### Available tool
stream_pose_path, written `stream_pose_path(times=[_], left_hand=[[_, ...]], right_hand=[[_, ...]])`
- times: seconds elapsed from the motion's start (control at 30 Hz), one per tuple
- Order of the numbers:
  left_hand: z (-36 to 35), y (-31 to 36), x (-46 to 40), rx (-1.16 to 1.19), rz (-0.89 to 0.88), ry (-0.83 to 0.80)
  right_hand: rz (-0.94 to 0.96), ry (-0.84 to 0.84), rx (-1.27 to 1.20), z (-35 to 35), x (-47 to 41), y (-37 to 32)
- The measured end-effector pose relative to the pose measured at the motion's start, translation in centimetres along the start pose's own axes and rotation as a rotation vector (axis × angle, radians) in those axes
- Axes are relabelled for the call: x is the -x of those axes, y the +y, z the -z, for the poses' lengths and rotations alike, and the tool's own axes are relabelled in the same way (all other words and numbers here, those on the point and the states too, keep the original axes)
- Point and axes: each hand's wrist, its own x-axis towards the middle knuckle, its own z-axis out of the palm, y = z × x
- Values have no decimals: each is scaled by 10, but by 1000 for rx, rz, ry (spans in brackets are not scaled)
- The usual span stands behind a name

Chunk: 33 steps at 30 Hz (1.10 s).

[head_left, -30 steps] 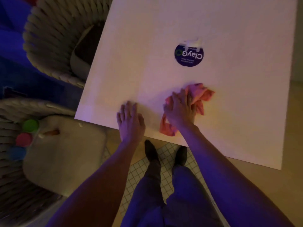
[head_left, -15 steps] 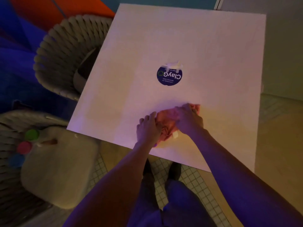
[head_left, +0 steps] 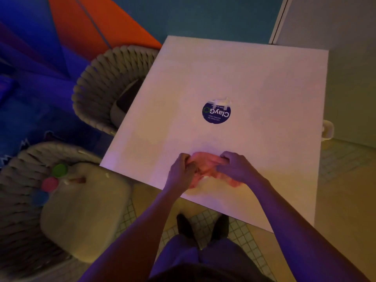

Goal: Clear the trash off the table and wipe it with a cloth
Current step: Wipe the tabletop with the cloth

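Just below the round sticker (head_left: 216, 112), near the table's (head_left: 264, 82) front edge | cloth (head_left: 205, 166): bunched on top | left hand (head_left: 180, 171), right hand (head_left: 237, 169): each gripping one end, likely refolding for wiping | no trash visible on tabletop

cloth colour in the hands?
Pink-orange, salmon-like under the coloured light. Both hands, left hand and right hand, grip the cloth; head view only.

Café-like lounge; branded sticker (head_left: 216, 114) on white table (head_left: 254, 78), woven rope chairs (head_left: 97, 82), colourful wall
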Motion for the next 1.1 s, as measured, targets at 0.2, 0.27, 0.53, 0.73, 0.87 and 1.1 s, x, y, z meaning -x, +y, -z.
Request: stream_pose_path(times=[0.2,0.27,0.53,0.73,0.87,1.1], left_hand=[[34,3,9,262,-72,65],[46,5,8,313,-90,96],[119,-19,-7,344,-163,286],[181,-51,-29,304,-250,308],[220,-79,-47,336,-244,345],[269,-114,-81,368,-156,398]], right_hand=[[50,-94,-408,-2,1,-39],[42,-131,-500,-5,-1,-59],[32,-23,-492,-40,-25,-157],[-35,102,-538,-86,-58,-233],[-69,45,-648,-115,-73,-280],[-46,-169,-826,-147,-91,-328]])
